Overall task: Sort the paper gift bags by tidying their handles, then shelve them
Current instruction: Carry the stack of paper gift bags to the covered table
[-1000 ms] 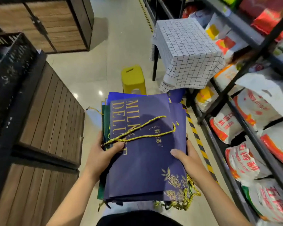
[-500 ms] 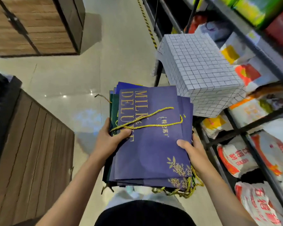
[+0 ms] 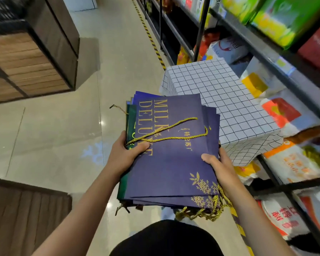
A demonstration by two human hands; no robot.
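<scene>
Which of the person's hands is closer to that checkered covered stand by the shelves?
Right. The right hand grips the gift bag stack's right edge, just beside the checkered stand. The left hand holds the stack's far left edge, with the bags between.

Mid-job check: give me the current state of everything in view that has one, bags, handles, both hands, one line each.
Stack of gift bags: flat, fanned unevenly, held in the air by both hands.
Top gold handle: loose, lying across the top bag.
Bottom handles: bunched, hanging out of the near edge.
Left hand: grip on the stack's left edge, thumb on top.
Right hand: grip on the right edge, thumb on top.
</scene>
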